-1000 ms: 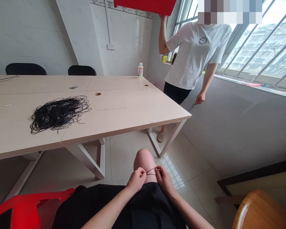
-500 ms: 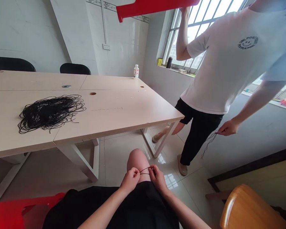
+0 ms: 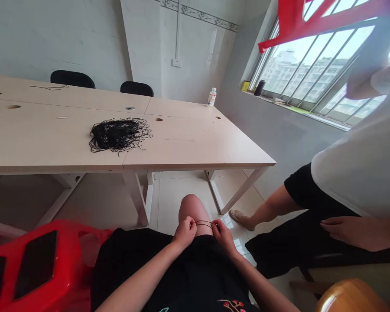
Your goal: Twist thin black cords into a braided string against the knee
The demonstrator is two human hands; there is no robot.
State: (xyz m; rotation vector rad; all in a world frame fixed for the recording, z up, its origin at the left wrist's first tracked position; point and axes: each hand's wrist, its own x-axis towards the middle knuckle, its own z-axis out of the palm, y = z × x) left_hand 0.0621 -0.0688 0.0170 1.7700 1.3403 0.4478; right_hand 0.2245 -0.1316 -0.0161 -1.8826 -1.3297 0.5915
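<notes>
A thin black cord (image 3: pixel 203 222) runs in two strands across the bare knee (image 3: pixel 193 206), stretched between my two hands. My left hand (image 3: pixel 186 230) pinches one end with thumb and finger. My right hand (image 3: pixel 223 234) pinches the other end, fingers closed. Up on the table, away from both hands, lies a loose heap of black cords (image 3: pixel 118 134). The exact grip at the fingertips is too small to make out.
The pale table (image 3: pixel 182 151) stretches ahead, with a bottle (image 3: pixel 212 97) at its far corner. A red plastic stool (image 3: pixel 65 264) with phone-like dark panels (image 3: pixel 35 263) is at lower left. A person (image 3: pixel 354 173) stands close on the right, near a wooden chair back (image 3: pixel 351 297).
My view has swung left. The person has come nearer on the right, carrying a raised red plastic stool. My hands keep the cord stretched, nearly in the same place.
</notes>
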